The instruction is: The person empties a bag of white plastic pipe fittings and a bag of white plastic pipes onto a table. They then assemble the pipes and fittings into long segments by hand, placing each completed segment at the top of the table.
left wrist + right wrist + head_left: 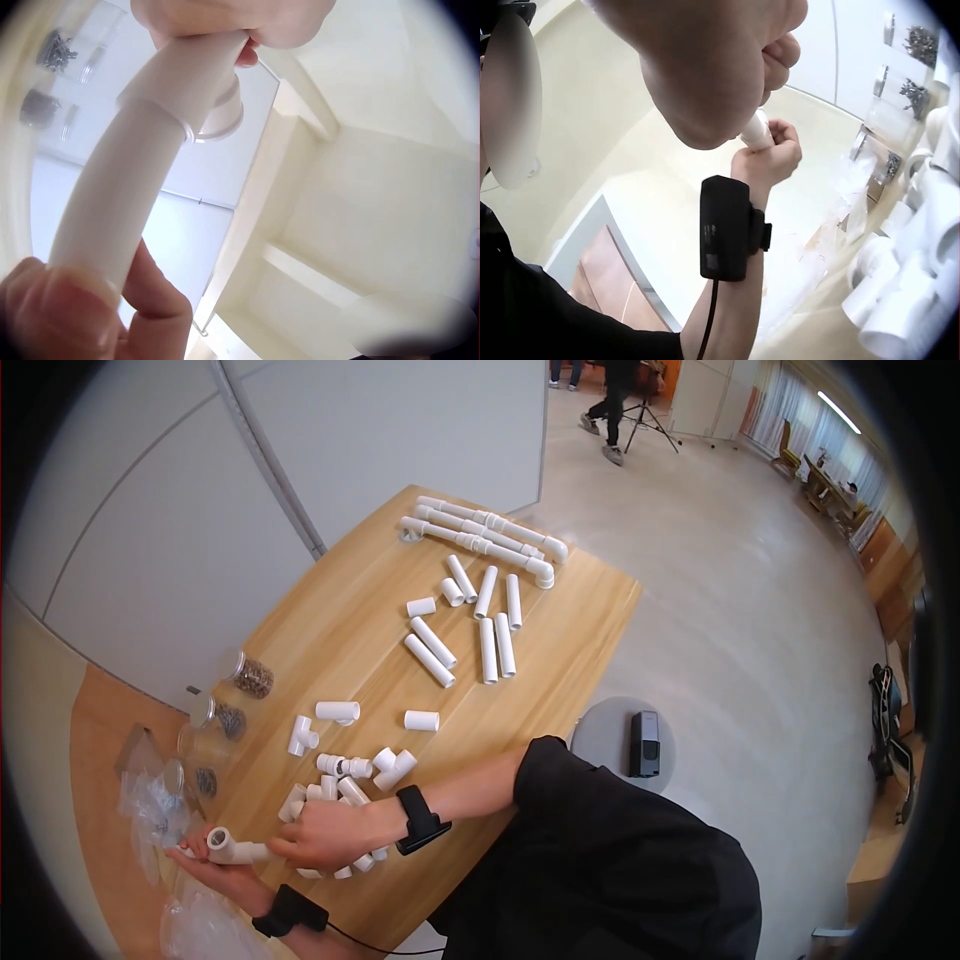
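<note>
My left hand (225,872) grips a white tee fitting (222,847) at the lower left of the head view, one round mouth facing up. A white pipe runs from the fitting to my right hand (325,833), whose curled fingers hold its other end. The left wrist view has the pipe (116,195) seated in the fitting (184,75), with one hand above and fingers pinching the pipe's lower end. In the right wrist view my right hand (705,67) hides most of the pipe, and my left hand (772,159) is beyond it.
Loose white fittings (395,768) lie beside and under my right forearm. Farther up the wooden table (370,600) are short pipes (488,650) and joined pipe assemblies (480,530). Jars (252,676) of small parts line the left edge, near clear plastic bags (160,810).
</note>
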### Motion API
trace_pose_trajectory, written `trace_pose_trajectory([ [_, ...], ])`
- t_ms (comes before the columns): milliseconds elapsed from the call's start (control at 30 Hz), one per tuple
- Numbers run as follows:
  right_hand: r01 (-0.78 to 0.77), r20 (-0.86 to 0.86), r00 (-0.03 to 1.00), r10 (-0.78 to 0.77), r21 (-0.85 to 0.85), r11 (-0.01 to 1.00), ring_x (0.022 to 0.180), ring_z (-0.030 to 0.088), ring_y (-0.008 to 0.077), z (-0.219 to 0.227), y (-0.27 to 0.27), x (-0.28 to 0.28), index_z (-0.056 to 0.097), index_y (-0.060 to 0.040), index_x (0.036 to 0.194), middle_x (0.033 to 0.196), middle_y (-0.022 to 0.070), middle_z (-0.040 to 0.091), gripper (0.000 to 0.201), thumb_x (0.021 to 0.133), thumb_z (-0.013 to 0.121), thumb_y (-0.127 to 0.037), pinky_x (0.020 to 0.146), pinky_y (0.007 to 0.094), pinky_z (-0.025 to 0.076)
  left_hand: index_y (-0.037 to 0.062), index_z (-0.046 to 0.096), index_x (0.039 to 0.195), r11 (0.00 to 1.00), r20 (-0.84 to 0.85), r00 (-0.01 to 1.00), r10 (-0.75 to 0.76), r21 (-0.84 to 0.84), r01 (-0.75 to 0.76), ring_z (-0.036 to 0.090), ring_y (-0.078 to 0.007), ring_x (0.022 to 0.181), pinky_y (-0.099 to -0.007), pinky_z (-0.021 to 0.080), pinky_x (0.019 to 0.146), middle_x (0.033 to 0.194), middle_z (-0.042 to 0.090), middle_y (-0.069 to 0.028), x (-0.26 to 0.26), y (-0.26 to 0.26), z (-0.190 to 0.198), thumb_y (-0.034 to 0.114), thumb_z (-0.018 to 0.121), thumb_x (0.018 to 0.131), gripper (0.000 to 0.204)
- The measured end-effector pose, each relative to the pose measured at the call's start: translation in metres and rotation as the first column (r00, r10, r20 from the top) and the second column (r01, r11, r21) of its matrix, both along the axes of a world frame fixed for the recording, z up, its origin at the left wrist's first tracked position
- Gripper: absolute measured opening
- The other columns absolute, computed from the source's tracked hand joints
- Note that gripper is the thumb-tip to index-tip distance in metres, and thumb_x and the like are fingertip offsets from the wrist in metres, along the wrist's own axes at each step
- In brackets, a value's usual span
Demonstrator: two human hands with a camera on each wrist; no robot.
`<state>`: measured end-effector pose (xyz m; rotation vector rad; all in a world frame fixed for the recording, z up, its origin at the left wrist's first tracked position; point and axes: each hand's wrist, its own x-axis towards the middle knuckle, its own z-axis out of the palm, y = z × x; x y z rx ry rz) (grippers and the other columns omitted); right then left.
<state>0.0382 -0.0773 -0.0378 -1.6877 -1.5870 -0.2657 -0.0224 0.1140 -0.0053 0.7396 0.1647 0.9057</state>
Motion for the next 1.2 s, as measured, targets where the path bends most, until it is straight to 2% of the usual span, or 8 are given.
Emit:
trace_pose_trajectory([
  [133, 0.006, 0.022, 1.000, -0.008, 0.053, 0.999, 0.052, 0.055, 0.0279, -0.009, 0.001, 0.005, 0.049, 0.0007, 0.100, 0.069, 0.0101, 0.054, 0.035, 0.079, 0.057, -0.026, 0.043, 0.0383, 0.043, 0.0142, 0.046, 0.088, 0.923, -0.263, 0.930, 0.257, 0.353, -0.155, 0.051, -0.0122, 0.067, -0.0279, 0.045, 0.062, 0.070, 0.048, 0.0025, 0.004, -0.027, -0.006, 0.042, 0.040, 0.093, 0.029],
  [333, 0.097, 0.031, 0.995, -0.095, -0.052, 0.994, 0.058, 0.059, 0.0259, 0.010, -0.007, 0.006, 0.051, -0.0015, 0.105, 0.070, 0.0100, 0.055, 0.044, 0.075, 0.064, -0.031, 0.047, 0.0336, 0.044, 0.0126, 0.049, 0.095, 0.993, -0.283, 0.952, -0.120, -0.026, 0.117, 0.053, -0.0154, 0.067, -0.0289, 0.043, 0.052, 0.081, 0.057, -0.0040, 0.013, -0.041, 0.004, 0.032, 0.046, 0.092, 0.020],
  [433, -0.004, 0.049, 0.999, 0.009, -0.112, 0.994, 0.060, 0.059, 0.0256, 0.031, -0.021, 0.021, 0.054, -0.0031, 0.100, 0.071, 0.0103, 0.055, 0.040, 0.073, 0.067, -0.030, 0.048, 0.0342, 0.044, 0.0112, 0.049, 0.095, 0.993, -0.226, 0.967, -0.116, -0.062, 0.104, 0.053, -0.0140, 0.065, -0.0282, 0.041, 0.049, 0.080, 0.057, -0.0049, 0.003, -0.041, 0.021, 0.029, 0.050, 0.090, 0.019],
  [633, 0.350, -0.124, 0.928, -0.353, -0.043, 0.936, 0.064, 0.059, 0.0252, 0.065, -0.057, 0.081, 0.058, -0.0023, 0.094, 0.070, 0.0105, 0.059, 0.027, 0.076, 0.066, -0.021, 0.055, 0.0331, 0.046, 0.0064, 0.049, 0.092, 0.984, -0.191, 0.979, 0.070, 0.177, -0.036, 0.049, -0.0131, 0.051, -0.0224, 0.036, 0.043, 0.069, 0.055, -0.0056, -0.011, -0.038, 0.043, 0.019, 0.053, 0.088, 0.014],
  [733, 0.395, -0.069, 0.908, -0.413, -0.183, 0.900, 0.065, 0.060, 0.0248, 0.068, -0.069, 0.100, 0.059, -0.0035, 0.095, 0.066, 0.0089, 0.060, 0.025, 0.076, 0.065, -0.019, 0.054, 0.0334, 0.046, 0.0055, 0.053, 0.088, 0.834, -0.227, 0.943, 0.244, 0.546, -0.084, 0.049, -0.0129, 0.052, -0.0229, 0.037, 0.045, 0.068, 0.057, -0.0037, -0.015, -0.036, 0.040, 0.018, 0.057, 0.086, 0.014],
  [800, 0.406, -0.052, 0.897, -0.438, -0.290, 0.866, 0.066, 0.060, 0.0249, 0.068, -0.070, 0.103, 0.059, -0.0043, 0.095, 0.066, 0.0088, 0.061, 0.025, 0.076, 0.065, -0.019, 0.056, 0.0338, 0.046, 0.0032, 0.056, 0.085, 0.333, -0.250, 0.806, 0.536, 0.940, 0.070, 0.050, -0.0136, 0.051, -0.0261, 0.038, 0.047, 0.062, 0.056, -0.0051, -0.015, -0.044, 0.040, 0.021, 0.065, 0.081, 0.020],
  [1000, 0.388, 0.116, 0.908, -0.402, -0.595, 0.704, 0.073, 0.061, 0.0272, 0.049, -0.054, 0.099, 0.060, -0.0065, 0.094, 0.070, 0.0098, 0.063, 0.029, 0.073, 0.066, -0.025, 0.064, 0.0367, 0.047, -0.0002, 0.057, 0.082, 0.176, -0.486, 0.658, 0.575, 0.859, 0.480, 0.046, -0.0282, 0.049, -0.0336, 0.037, 0.048, 0.056, 0.050, -0.0150, -0.007, -0.050, 0.034, 0.025, 0.072, 0.072, 0.031],
  [1200, 0.323, 0.159, 0.938, -0.307, -0.721, 0.613, 0.078, 0.061, 0.0292, 0.028, -0.041, 0.089, 0.061, -0.0065, 0.086, 0.074, 0.0112, 0.063, 0.025, 0.069, 0.064, -0.024, 0.065, 0.0385, 0.047, 0.0018, 0.059, 0.080, 0.229, -0.631, 0.524, 0.572, 0.737, 0.636, 0.049, -0.0324, 0.052, -0.0366, 0.038, 0.049, 0.058, 0.053, -0.0166, -0.005, -0.051, 0.028, 0.034, 0.069, 0.073, 0.035],
])
